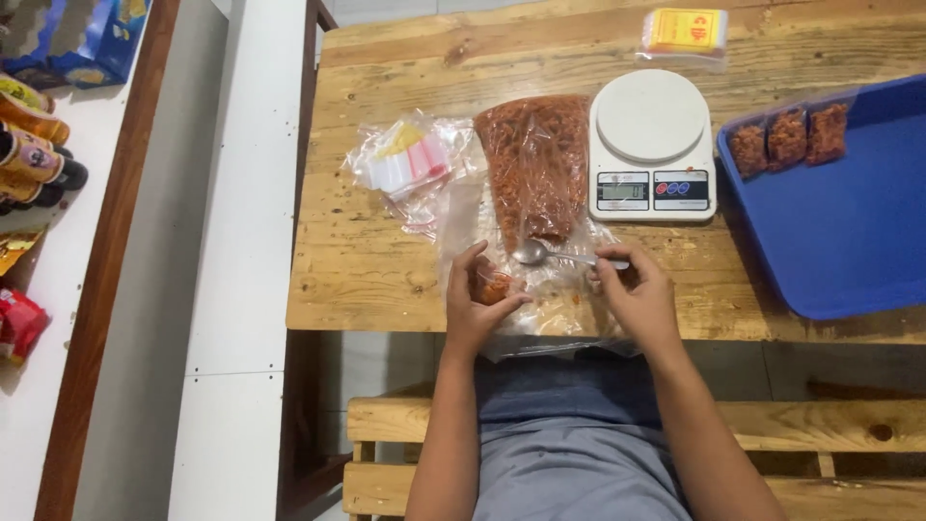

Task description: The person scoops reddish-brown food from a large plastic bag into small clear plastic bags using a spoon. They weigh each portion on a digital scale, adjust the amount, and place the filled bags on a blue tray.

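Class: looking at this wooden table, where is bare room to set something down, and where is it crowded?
Free: the blue tray in front of its three small packets; the table left of the big snack bag, below the clear bags. Crowded: around both hands, the spoon and scale.

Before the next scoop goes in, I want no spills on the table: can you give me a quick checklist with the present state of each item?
1. Small bag held in left hand: ok.
2. Small bag's mouth open toward the spoon: cannot tell.
3. Spoon gripped by right hand at the handle end: ok.
4. Spoon bowl loaded: not ok, looks empty.
5. Big snack bag lying open within reach of the spoon: ok.
6. Scale platform free for weighing: ok.
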